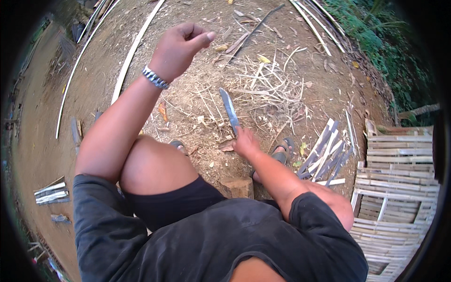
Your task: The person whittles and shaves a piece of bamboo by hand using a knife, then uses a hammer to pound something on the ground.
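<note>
My right hand (pixel 246 142) grips a machete (pixel 229 109), its handle hidden in the fist. The long grey blade points forward and slightly left, low over ground strewn with chips. Raised forward and to the left, my left hand (pixel 176 50) has its fingers curled in and the thumb laid along them; nothing shows in it. A metal-link band (pixel 155 77) circles that wrist. A wooden block (pixel 237 187) stands between my legs. Beyond the blade, to the right, lies a tangled heap of pale shavings (pixel 272 91).
Split strips (pixel 326 150), dark and pale, are piled beside my right foot. A slatted bamboo panel (pixel 399 188) stands at the right. Long pale strips (pixel 136 47) lie ahead on the left, and a small bundle of pieces (pixel 50 192) at far left. Green plants (pixel 390 56) border the right.
</note>
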Available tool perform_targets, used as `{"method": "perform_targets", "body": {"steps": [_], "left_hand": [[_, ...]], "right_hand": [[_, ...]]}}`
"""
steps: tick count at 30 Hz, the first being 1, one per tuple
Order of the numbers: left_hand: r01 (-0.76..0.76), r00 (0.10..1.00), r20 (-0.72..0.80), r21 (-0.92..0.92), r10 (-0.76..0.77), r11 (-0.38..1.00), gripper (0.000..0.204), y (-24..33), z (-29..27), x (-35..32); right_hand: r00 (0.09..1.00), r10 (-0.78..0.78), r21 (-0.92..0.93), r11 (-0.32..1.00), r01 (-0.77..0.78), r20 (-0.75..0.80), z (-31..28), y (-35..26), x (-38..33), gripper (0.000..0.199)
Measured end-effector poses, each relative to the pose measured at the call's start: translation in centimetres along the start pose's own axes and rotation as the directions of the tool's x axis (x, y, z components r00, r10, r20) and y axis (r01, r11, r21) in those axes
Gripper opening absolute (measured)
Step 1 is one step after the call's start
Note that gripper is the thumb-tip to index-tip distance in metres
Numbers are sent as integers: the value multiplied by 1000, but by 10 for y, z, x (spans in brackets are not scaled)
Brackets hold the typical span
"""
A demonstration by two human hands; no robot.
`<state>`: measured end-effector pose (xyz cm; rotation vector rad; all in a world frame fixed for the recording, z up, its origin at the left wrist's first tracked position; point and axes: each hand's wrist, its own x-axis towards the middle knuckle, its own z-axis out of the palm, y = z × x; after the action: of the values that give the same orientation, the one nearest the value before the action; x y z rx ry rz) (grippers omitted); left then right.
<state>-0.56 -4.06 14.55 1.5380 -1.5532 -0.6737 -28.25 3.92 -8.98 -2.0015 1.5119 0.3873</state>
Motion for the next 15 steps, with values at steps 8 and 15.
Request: {"method": "perform_targets", "body": {"steps": [8, 15], "left_hand": [[180, 984, 63, -375, -168, 909, 28, -35, -36, -45], [129, 991, 23, -435, -132, 891, 22, -33, -62, -58]], "right_hand": [[997, 34, 85, 996, -40, 73, 33, 43, 27, 86], [991, -126, 260, 956, 133, -46, -23, 49, 2, 64]]}}
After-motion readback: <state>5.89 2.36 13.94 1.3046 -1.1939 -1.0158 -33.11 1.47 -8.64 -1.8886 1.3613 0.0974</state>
